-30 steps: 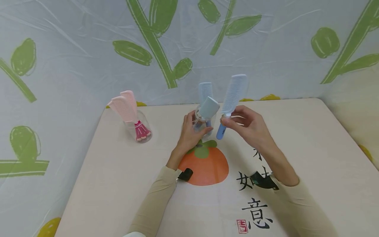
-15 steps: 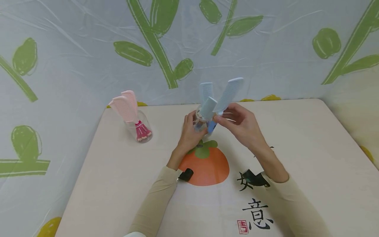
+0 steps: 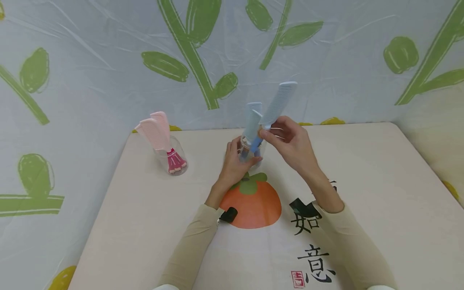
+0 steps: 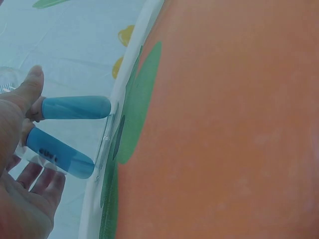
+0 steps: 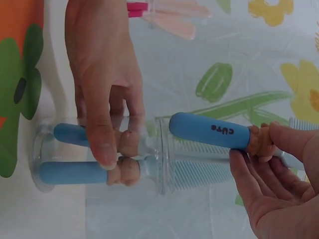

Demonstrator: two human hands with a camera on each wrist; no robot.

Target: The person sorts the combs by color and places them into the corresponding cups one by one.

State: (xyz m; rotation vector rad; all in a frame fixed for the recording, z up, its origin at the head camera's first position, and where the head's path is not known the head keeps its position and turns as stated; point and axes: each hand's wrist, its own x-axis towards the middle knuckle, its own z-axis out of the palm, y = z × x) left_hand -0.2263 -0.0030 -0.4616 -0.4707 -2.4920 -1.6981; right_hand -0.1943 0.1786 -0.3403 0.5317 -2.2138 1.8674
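My left hand [image 3: 232, 166] grips a clear glass jar [image 5: 164, 149], thumb on the near side and fingers behind. Inside the jar stand two blue combs, their blue handles [image 5: 72, 173] down and their teeth above the rim. My right hand [image 3: 293, 146] pinches a third blue comb [image 3: 279, 102] at its neck, between thumb and fingers. That comb is tilted, teeth end up and to the right, with the handle [image 5: 209, 130] marked "CUTE" pointing down. In the right wrist view, its handle end sits right at the jar's rim.
On the left of the table [image 3: 145, 225], a second glass jar [image 3: 180, 151] holds pink combs [image 3: 155, 133]. An orange fruit print [image 3: 250, 207] and black characters [image 3: 315, 264] mark the tabletop. Behind stands a pale curtain [image 3: 108, 80] with green leaf prints.
My right hand has brought the blue comb leftward from beside the jar to over its rim, dipping, then rising slightly. A comb in the jar has turned edge-on. The left hand keeps its grip.
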